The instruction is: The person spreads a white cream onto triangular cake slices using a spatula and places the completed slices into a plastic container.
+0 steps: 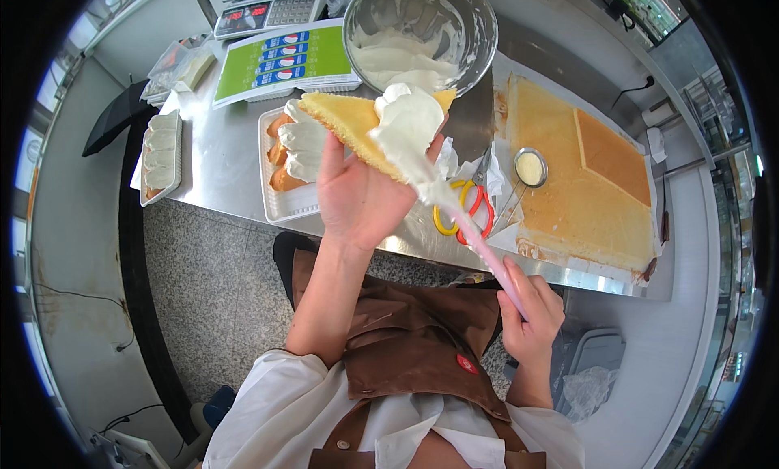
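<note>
On the palm and fingers of my left hand rests a piece of yellow sponge cake, its pointed corner toward the left. White cream lies thick on the cake. My right hand grips the pink handle of a spatula, whose cream-coated head is against the cream on the cake. Beyond my left hand stands a steel bowl holding more white cream. A white plastic tray with cream-topped cake pieces sits to the left, partly hidden by my left hand and the cake.
Scissors with red and yellow handles and a small sieve lie right of centre. Farther right, a sheet of paper bears a cut cake slab. Another filled tray, a green printed sheet and a scale are left.
</note>
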A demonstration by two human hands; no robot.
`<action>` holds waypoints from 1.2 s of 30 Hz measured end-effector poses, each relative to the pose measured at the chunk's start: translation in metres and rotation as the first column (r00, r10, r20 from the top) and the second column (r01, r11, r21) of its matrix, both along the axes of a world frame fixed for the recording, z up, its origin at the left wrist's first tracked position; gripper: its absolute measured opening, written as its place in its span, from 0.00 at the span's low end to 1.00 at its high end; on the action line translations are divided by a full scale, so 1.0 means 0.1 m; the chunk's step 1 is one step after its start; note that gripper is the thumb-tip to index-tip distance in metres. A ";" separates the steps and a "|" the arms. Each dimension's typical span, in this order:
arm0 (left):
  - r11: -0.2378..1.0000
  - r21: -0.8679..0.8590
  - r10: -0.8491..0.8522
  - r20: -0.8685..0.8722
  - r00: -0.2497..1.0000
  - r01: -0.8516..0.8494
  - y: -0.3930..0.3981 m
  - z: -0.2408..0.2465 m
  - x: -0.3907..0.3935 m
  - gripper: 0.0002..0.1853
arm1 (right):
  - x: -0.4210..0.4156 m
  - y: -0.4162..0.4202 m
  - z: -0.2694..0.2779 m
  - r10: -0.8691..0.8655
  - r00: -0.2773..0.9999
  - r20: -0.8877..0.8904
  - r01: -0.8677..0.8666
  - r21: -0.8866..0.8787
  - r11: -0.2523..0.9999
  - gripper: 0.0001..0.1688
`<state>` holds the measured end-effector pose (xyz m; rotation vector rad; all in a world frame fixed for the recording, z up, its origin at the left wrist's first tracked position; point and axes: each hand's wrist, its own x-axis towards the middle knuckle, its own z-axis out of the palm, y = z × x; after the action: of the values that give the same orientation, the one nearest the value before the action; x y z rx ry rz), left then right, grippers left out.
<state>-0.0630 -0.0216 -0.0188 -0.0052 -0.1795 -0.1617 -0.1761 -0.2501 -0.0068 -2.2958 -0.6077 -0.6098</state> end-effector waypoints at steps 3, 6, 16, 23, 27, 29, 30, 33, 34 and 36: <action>0.999 0.010 -0.032 -0.021 0.999 0.032 0.04 0.03 -0.01 0.35 | -0.04 -0.08 0.10 0.111 0.982 -0.150 -0.095 0.108 0.990 0.23; 1.000 0.006 -0.003 0.012 1.000 0.003 0.04 -0.03 0.00 0.38 | -0.08 -0.20 0.08 0.086 0.948 -0.307 -0.001 0.268 0.964 0.22; 1.000 0.026 0.009 0.004 1.000 -0.009 0.02 -0.02 -0.03 0.42 | -0.02 -0.12 0.06 0.092 0.915 -0.392 0.038 0.313 0.949 0.21; 0.999 0.027 -0.039 0.015 0.999 0.038 0.11 -0.06 -0.03 0.34 | 0.05 -0.33 -0.15 0.563 0.655 -0.504 0.183 0.829 0.529 0.28; 0.998 -0.063 0.007 0.057 0.998 -0.003 0.19 -0.07 -0.02 0.38 | 0.40 -0.34 -0.03 0.428 0.748 -0.507 0.216 0.796 0.565 0.26; 0.997 -0.082 0.011 0.069 0.998 -0.005 0.26 -0.07 -0.06 0.37 | 0.64 -0.25 0.11 0.264 0.783 -0.563 0.239 0.665 0.708 0.25; 0.994 -0.111 0.010 0.053 0.999 -0.004 0.28 -0.06 -0.07 0.37 | 0.78 -0.21 0.12 0.171 0.805 -0.568 0.231 0.565 0.792 0.25; 0.990 -0.139 0.031 0.023 0.999 -0.028 0.42 -0.02 -0.18 0.38 | 1.26 0.01 0.07 -0.067 0.876 -0.478 0.209 0.249 0.946 0.23; 0.992 -0.115 0.045 0.022 0.999 -0.043 0.47 -0.03 -0.21 0.39 | 1.42 0.10 0.03 -0.126 0.903 -0.410 0.205 0.154 0.967 0.22; 0.995 -0.056 0.080 0.017 0.997 -0.079 0.55 -0.03 -0.28 0.40 | 1.60 0.31 0.03 -0.222 0.935 -0.277 0.211 -0.071 0.975 0.20</action>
<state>-0.0907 0.0338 -0.0215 -0.0512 -0.2035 -0.0774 -0.0166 -0.2188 -0.0039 -2.4478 -0.2329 -0.3586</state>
